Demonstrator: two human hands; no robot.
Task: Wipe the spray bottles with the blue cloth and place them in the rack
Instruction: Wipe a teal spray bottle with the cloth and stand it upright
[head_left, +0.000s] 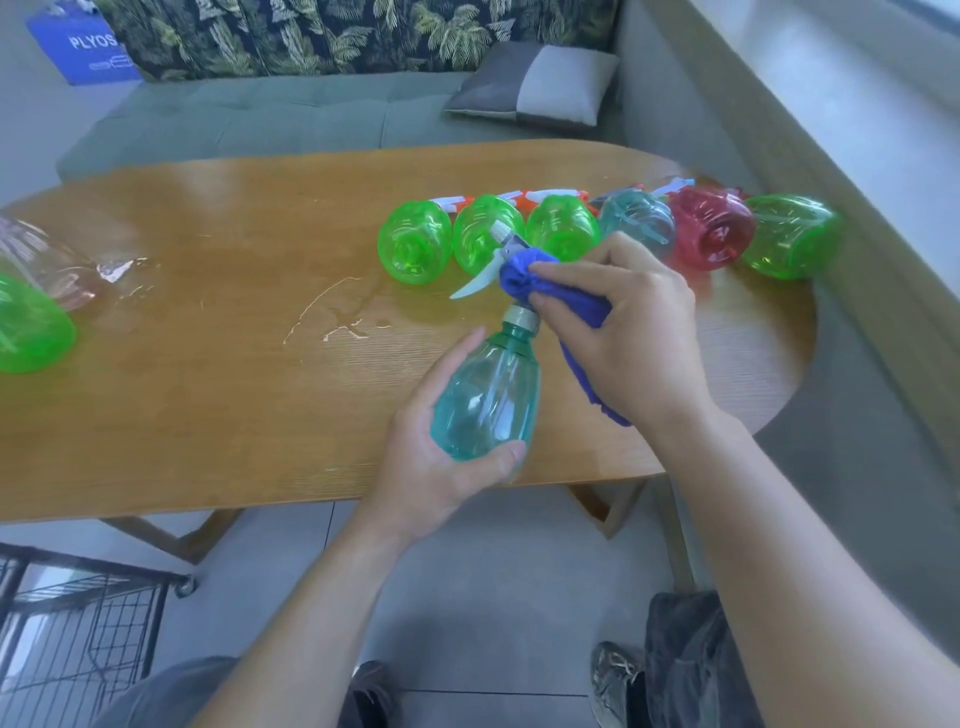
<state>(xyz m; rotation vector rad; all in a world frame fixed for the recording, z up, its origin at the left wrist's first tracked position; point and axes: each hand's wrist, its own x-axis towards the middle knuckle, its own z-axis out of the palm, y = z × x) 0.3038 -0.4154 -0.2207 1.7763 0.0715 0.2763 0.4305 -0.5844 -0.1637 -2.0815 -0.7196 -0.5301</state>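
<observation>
While my left hand (441, 447) cups the teal spray bottle (485, 400) by its base so the neck tips away at 12 o'clock, my right hand (623, 332) pinches the blue cloth (524, 280) bunched round the sprayer head, rubbing the trigger area (the fiddly part). Six more bottles (563, 228) lie in a row on the wet wooden counter (234, 338) toward 1 o'clock. At 7 o'clock the wire rack (78, 623) stands on the floor; a green sofa (260, 119) runs behind.

The left hand (441, 457) grips the body of a teal spray bottle (485, 395) above the near edge of the wooden table (234, 364), and the right hand (628, 332) presses the blue cloth (524, 280) around its spray head. Behind them six bottles lie in a row on the table: three green (415, 244), one pale blue (636, 218), one red (714, 228) and one more green (789, 236). A black wire rack (78, 623) stands on the floor at the lower left.
</observation>
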